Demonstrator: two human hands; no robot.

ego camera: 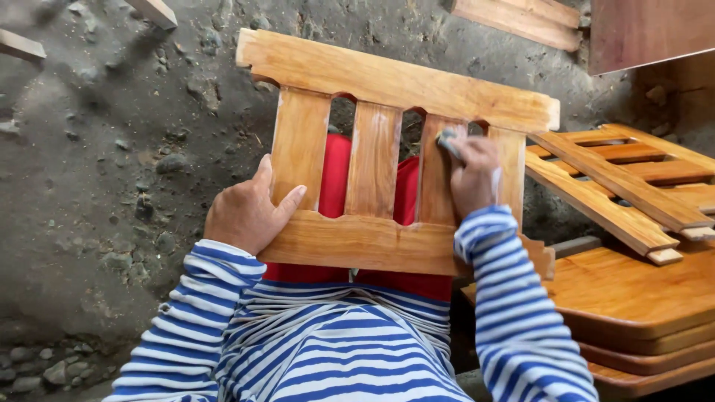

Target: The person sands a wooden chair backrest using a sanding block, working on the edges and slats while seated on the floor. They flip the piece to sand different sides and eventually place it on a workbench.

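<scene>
Slatted wooden frame point(387, 160) propped on lap, over red garment point(335, 175), tilted toward dirt floor point(97, 149). Lower rail gripped at left end by left hand point(249, 212) — thumb laid up along outer slat, fingers wrapped behind. Small grey pad point(447, 139) clenched in right hand point(474, 175), pressed against third slat just under top rail. Both sleeves blue-and-white striped. Similar slatted pieces point(625, 186) stacked at right on pile of flat wooden panels point(640, 298) — orange-brown, glossy. Loose planks point(521, 18) seen at top edge.
</scene>
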